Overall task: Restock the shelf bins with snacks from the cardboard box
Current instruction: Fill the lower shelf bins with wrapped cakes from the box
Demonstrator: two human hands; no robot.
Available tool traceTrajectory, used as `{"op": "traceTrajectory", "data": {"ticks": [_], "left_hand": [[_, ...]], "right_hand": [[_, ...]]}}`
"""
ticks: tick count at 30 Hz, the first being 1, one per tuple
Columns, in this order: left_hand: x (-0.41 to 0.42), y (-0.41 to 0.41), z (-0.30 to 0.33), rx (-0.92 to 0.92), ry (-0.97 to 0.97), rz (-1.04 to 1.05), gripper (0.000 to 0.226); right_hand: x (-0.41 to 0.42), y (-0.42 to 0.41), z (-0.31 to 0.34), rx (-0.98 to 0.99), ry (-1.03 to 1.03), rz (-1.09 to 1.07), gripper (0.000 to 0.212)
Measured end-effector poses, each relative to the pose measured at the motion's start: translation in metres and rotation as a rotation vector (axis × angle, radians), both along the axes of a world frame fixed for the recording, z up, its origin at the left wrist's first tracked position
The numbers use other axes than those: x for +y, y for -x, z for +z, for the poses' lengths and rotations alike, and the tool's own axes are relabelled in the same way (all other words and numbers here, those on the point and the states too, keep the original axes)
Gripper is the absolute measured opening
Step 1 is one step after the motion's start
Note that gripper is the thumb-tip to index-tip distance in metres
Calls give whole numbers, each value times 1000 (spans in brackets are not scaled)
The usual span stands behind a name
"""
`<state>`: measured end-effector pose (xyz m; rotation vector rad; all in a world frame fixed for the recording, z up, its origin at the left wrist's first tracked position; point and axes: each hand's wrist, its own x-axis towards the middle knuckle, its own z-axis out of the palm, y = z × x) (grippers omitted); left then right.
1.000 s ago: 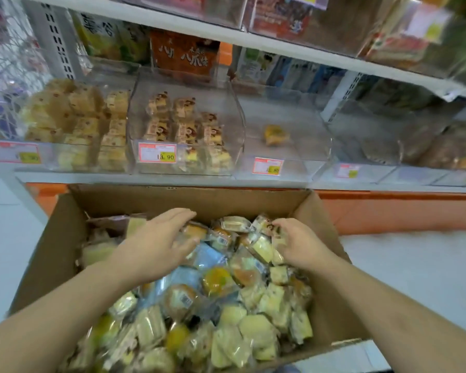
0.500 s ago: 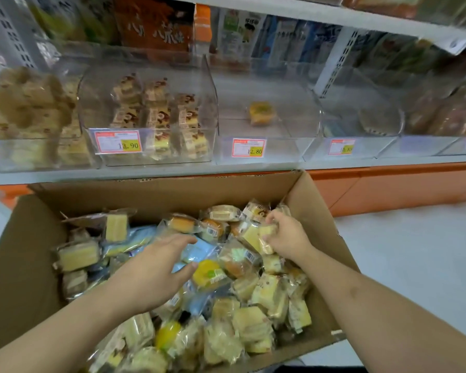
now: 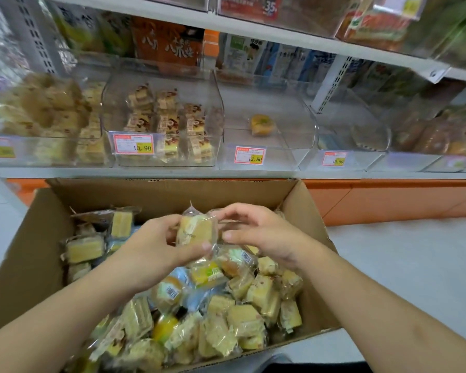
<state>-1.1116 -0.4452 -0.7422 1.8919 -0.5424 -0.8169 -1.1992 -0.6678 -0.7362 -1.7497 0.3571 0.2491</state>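
Shelving of white metal runs across the far side, well beyond the held cake, carrying a row of clear plastic bins. Just below the shelf edge and directly under both hands sits the open brown cardboard box, heaped with clear-wrapped yellow cake slices and round buns. Straight ahead of the grip and a little to its left stands the clear bin with the 13.90 price tag, stocked with upright wrapped layered cakes. Ahead and to the right of the grip is the clear bin tagged 12.80, holding a single wrapped round yellow bun near its back. Farther right, the clear bin tagged 10.80 comes next. Above the heap, the left hand curls thumb and fingers round the lower and left sides of a square yellow sponge cake in clear wrapper, gripping it. The right hand meets the same cake from the right, its fingertips pinching the wrapper's upper right edge and its thumb near the lower one, so both hands hold the one packet, lifted clear of the pile.
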Motion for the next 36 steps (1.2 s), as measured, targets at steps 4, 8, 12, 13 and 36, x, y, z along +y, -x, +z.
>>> {"op": "traceTrajectory", "data": {"ticks": [4,8,12,13,36], "left_hand": [[15,-5,8,-83,-153,86,51],[14,-8,12,-56,-148,118,40],[12,-13,12,1,-168,96,48],[12,-16,12,15,-169,99,50],[40,-17,49,251,125,214,57]], "right_hand": [[-58,5,-43,240,582,53,43],[-89,22,-106,471,813,127,68],[-91,37,-138,498,809,203,58],[-91,39,-143,478,820,196,54],[40,-3,52,-104,-179,-160,20]]}}
